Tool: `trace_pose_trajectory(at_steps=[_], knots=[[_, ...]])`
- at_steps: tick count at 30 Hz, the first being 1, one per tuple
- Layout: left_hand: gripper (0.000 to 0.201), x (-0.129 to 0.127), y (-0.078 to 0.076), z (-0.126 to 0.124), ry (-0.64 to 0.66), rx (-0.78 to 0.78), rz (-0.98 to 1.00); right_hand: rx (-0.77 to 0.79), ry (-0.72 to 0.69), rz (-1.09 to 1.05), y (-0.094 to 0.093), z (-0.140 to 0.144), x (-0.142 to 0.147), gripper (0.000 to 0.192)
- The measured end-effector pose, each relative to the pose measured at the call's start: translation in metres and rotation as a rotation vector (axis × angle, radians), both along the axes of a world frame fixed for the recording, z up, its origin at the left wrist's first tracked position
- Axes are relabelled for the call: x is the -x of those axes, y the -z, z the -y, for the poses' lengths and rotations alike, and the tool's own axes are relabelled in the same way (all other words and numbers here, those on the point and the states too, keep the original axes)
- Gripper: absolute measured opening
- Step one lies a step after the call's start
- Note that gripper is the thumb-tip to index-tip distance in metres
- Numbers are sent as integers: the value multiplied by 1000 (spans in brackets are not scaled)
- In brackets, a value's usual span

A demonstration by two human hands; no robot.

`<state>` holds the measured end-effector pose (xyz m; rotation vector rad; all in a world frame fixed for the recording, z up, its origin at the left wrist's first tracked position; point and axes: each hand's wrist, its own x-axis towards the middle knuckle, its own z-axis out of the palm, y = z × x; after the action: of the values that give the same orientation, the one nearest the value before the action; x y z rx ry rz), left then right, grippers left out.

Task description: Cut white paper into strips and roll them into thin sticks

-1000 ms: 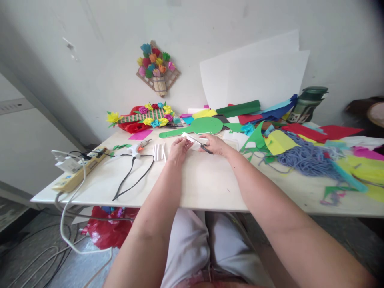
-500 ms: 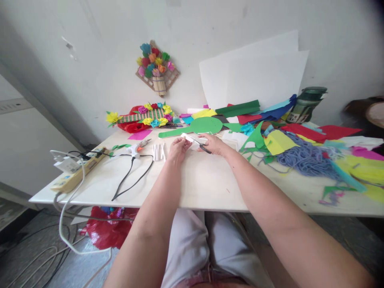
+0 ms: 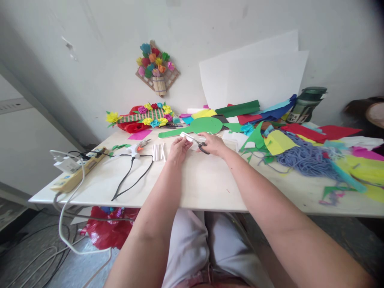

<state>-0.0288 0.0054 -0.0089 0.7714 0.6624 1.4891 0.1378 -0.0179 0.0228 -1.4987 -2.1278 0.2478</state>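
Note:
My left hand (image 3: 178, 150) pinches a small white paper piece (image 3: 187, 137) above the white table (image 3: 198, 184). My right hand (image 3: 212, 144) grips black-handled scissors (image 3: 200, 145) whose blades reach into that white piece. Both hands meet near the table's middle, just in front of a green paddle-shaped cutout (image 3: 198, 126). A few short white sticks (image 3: 159, 152) lie left of my left hand.
A glue gun (image 3: 136, 149) with a black cord and a power strip (image 3: 76, 173) lie at the left. Coloured paper scraps and blue yarn (image 3: 306, 159) cover the right side. A flower-decorated craft (image 3: 144, 115), white sheets (image 3: 255, 76) and a dark bottle (image 3: 307, 105) stand at the back.
The scissors have shifted slightly in my right hand, the handle loop now lower and nearer the white piece. My hands stay in nearly the same place.

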Motion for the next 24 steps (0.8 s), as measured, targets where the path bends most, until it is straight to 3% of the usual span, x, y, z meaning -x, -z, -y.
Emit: trace_pose_trajectory(at_steps=[7, 24], knots=[[15, -4, -3, 2, -52, 7, 70, -101, 56, 179, 0, 4, 6, 68], [15, 0, 5, -2, 64, -45, 11, 15, 3, 10, 2, 1, 0, 71]])
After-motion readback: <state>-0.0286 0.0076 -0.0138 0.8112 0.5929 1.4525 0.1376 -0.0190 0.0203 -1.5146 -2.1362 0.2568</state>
